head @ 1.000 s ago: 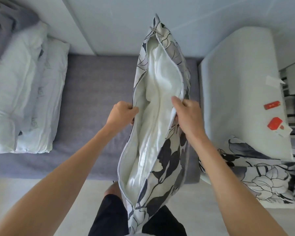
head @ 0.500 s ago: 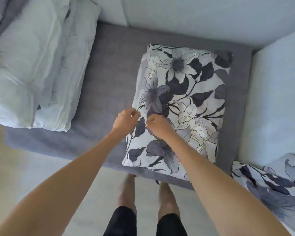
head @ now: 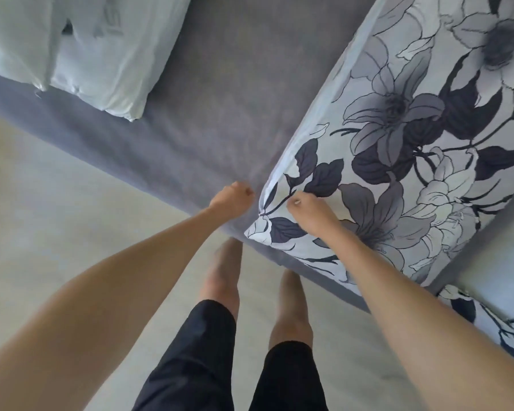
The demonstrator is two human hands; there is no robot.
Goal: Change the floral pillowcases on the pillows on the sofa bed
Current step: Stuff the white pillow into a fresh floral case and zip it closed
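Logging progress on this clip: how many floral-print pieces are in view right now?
2. One floral pillow lies on the grey sofa bed under both hands; a second floral piece shows at the lower right edge, mostly cut off. Others may be out of frame.

No writing, label, brand, number or sign can be read anywhere here. The floral pillowcase (head: pixel 404 149) under the right hand (head: pixel 310 210) carries only printed flowers and leaves, no lettering. The pale bedding (head: pixel 101 51) well beyond the left hand (head: pixel 230 200) shows a few faint grey marks near its top edge, too blurred to tell whether they are letters or pattern.
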